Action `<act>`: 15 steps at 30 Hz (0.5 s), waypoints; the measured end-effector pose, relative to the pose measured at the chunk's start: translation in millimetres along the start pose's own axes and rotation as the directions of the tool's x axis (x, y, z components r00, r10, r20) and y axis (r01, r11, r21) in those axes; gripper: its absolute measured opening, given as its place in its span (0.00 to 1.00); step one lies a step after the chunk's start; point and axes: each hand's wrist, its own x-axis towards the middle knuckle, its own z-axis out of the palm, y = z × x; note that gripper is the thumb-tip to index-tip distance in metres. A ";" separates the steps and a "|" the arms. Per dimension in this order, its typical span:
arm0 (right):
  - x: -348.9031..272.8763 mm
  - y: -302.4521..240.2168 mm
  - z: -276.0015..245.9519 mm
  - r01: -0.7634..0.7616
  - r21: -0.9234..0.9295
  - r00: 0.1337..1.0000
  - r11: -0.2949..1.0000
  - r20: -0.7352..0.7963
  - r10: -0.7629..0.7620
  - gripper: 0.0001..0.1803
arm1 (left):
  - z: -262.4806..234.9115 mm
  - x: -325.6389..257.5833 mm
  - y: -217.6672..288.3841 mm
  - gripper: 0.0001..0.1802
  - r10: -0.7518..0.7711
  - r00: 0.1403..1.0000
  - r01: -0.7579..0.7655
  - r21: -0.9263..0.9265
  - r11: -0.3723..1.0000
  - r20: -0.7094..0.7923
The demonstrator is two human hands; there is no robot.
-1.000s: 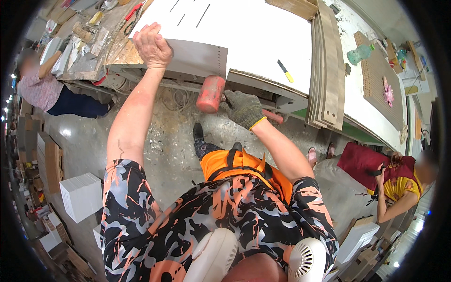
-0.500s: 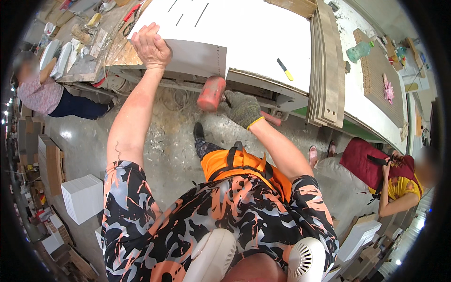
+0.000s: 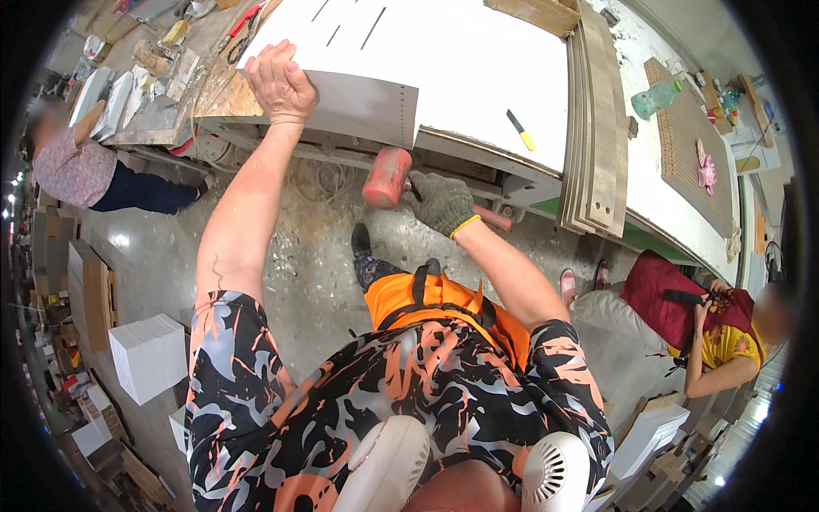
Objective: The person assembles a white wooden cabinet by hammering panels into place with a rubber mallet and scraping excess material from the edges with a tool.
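A person's gloved right hand point(image 3: 441, 202) grasped a red mallet point(image 3: 387, 177) in front of a white-topped counter point(image 3: 486, 94), its fingers wrapped around the handle and the scuffed head held just below the lower edge of a pale gray panel point(image 3: 367, 107). Whether head and panel touched could not be told. The panel stood at the counter's near edge, a line of small holes running down its right side. The bare left hand point(image 3: 284, 90) rested against the panel's upper left corner, fingers extended and unclenched.

Beyond the panel, dark slits point(image 3: 373, 28) marked the white surface; to the right lay a black-and-yellow knife point(image 3: 520, 130), near a stack of gray-brown boards point(image 3: 593, 119). A green-tinted bottle point(image 3: 653, 101) lay farther right, beside a ribbed brown sheet point(image 3: 682, 158) bearing a pink item point(image 3: 705, 168).

At far left, a co-worker point(image 3: 75, 162) in dark trousers reached toward a cluttered worktop; at right, another co-worker point(image 3: 721, 350) in yellow held dark red fabric point(image 3: 661, 294). A white stack point(image 3: 148, 358) sat on the floor point(image 3: 320, 256).
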 end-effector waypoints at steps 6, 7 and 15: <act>-0.5 6.6 5.7 0.022 -0.062 1.000 0.998 0.001 -0.022 0.17 | 0.2 1.2 1.3 0.16 0.002 1.000 -0.002 0.002 1.000 -0.005; -1.9 5.3 4.6 0.027 -0.068 0.999 0.997 0.019 -0.025 0.17 | -0.7 1.8 1.2 0.16 0.004 1.000 -0.004 0.006 1.000 -0.008; -0.4 6.7 9.0 0.003 -0.052 1.000 0.999 -0.009 -0.004 0.17 | -2.4 1.6 1.9 0.17 0.001 1.000 -0.001 0.003 1.000 0.003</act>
